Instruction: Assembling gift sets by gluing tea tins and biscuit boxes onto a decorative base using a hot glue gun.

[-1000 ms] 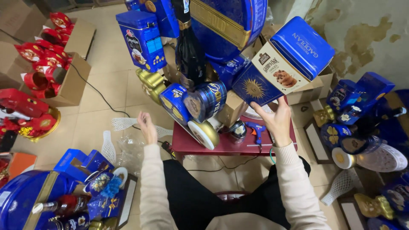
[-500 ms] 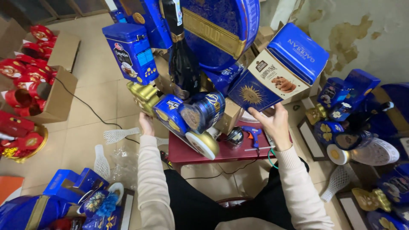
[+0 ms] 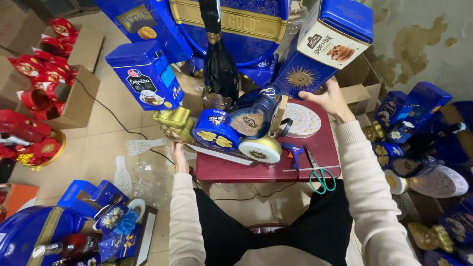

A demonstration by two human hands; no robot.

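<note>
My left hand (image 3: 179, 156) gripped the lower left edge of the blue gift arrangement (image 3: 236, 74), near the gold bow (image 3: 172, 123). My right hand (image 3: 329, 101) pressed flat against the sun-patterned blue box (image 3: 299, 78) on its right side. A dark bottle (image 3: 219, 64) stood upright in the middle. Round blue tin (image 3: 215, 132) and jar (image 3: 256, 116) leaned in front. Red desk (image 3: 315, 157) carried a glue gun (image 3: 294, 151) and green-handled scissors (image 3: 320, 175). Cardboard boxes of red items (image 3: 44, 83) sat on the floor, left.

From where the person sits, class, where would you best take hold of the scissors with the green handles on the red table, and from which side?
Grip the scissors at the green handle loops, coming from the near edge of the red table. They lie flat with the loops overhanging that edge toward the person, blades pointing away beside the blue glue gun. The right hand is on the same side, so probably the handier one.
</note>
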